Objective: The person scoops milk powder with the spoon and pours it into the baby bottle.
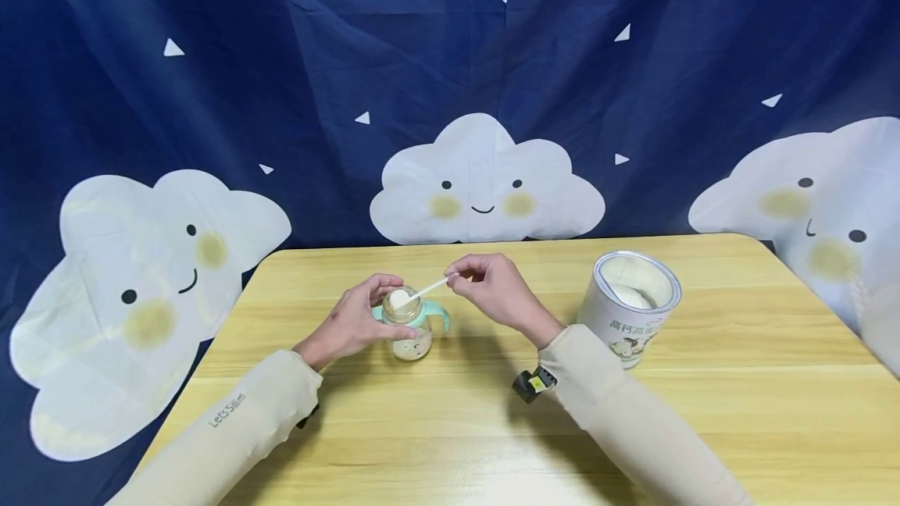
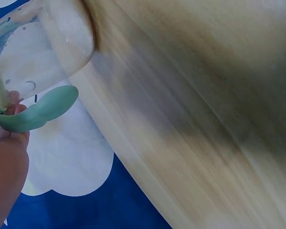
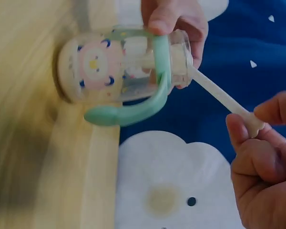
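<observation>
A clear baby bottle [image 1: 412, 348] with mint-green handles [image 3: 145, 107] and a printed cartoon face stands uncapped on the table. My left hand [image 1: 357, 318] grips it around the neck, thumb on the near side. Between thumb and fingers, my right hand [image 1: 498, 291] pinches the end of a white milk powder scoop [image 3: 219, 94]. The scoop's bowl is at the bottle's open mouth, tilted down into the neck in the right wrist view. Pale powder shows low in the bottle. The left wrist view catches only the bottle's side and one handle [image 2: 43, 110].
An open milk powder can [image 1: 598, 322] stands right of my right forearm, with white powder inside. The wooden table [image 1: 450, 428] ends at a dark blue curtain [image 1: 394, 45] printed with smiling clouds. A small black camera [image 1: 532, 383] sits at my right wrist.
</observation>
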